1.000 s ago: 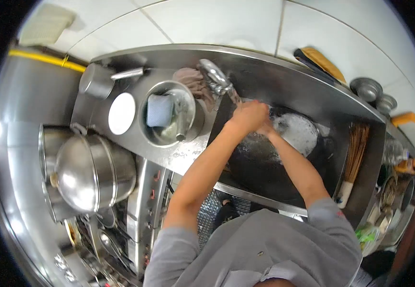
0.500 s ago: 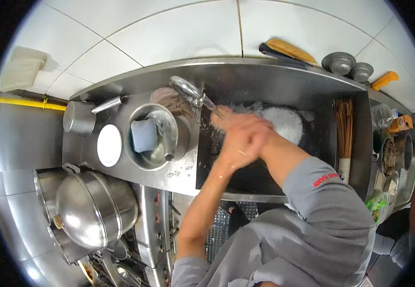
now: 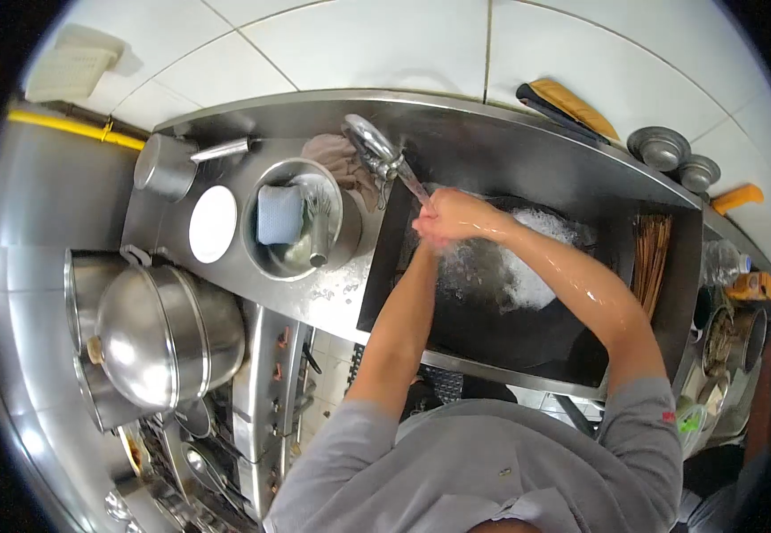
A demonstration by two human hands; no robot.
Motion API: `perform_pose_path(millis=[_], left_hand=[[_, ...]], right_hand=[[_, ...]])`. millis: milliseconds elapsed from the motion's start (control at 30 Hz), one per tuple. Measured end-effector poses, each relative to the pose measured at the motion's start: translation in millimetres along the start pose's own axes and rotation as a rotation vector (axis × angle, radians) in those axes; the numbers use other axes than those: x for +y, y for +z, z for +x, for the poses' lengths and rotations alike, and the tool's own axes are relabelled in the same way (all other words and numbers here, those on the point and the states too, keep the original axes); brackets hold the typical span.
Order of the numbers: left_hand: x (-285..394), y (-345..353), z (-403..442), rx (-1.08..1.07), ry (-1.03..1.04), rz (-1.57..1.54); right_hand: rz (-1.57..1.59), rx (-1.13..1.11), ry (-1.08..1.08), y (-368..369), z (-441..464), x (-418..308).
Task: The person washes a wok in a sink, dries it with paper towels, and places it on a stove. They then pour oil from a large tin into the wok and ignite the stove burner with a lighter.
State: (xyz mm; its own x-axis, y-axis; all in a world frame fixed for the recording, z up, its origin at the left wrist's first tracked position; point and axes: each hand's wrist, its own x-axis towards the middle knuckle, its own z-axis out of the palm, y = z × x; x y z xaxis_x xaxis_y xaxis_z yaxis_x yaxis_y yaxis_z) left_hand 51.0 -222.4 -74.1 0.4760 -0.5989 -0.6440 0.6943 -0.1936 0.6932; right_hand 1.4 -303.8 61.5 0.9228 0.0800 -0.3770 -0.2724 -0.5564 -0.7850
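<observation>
My right hand (image 3: 459, 214) is folded over my left hand (image 3: 431, 234) under the faucet (image 3: 372, 142). Running water (image 3: 415, 188) falls from the spout onto them. The right fingers look wrapped round the left hand, whose own fingers are mostly hidden. No tool or dish shows in either hand. Both forearms are wet. Below them, in the steel sink (image 3: 670, 306), lies a large dark round pan (image 3: 492, 342) with water and white foam (image 3: 536, 266) in it.
Left of the sink stand a steel pot (image 3: 350, 235) with a blue sponge (image 3: 279, 215), a white plate (image 3: 213, 224), a saucepan (image 3: 165, 167) and a brown cloth (image 3: 336, 158). A bamboo brush (image 3: 649, 262) leans at the sink's right. Metal bowls (image 3: 659, 148) sit on the back ledge.
My hands have shifted against each other, the right still over the left under the water. My right forearm has swung outward, uncovering more foam. The view has tilted.
</observation>
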Motion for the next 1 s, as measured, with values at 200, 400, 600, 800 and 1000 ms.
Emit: perform_pose_path(millis=[200, 400, 600, 800, 1000], left_hand=[[23, 68, 77, -0.346, 0.343, 1.619], [42, 67, 29, -0.202, 0.27, 1.942], [-24, -41, 1, -0.048, 0.64, 1.847], [1, -46, -120, 0.243, -0.158, 1.875], [-22, -94, -103, 0.166, 0.308, 1.904]], right_hand=[[0.405, 0.085, -0.811, 26, -78, -51], [-0.125, 0.308, -0.727, 36, -29, -12], [0.176, 0.054, -0.094, 22, 14, 25], [-0.031, -0.24, -0.032, 54, 55, 69], [0.684, -0.05, 0.084, 25, 10, 15]])
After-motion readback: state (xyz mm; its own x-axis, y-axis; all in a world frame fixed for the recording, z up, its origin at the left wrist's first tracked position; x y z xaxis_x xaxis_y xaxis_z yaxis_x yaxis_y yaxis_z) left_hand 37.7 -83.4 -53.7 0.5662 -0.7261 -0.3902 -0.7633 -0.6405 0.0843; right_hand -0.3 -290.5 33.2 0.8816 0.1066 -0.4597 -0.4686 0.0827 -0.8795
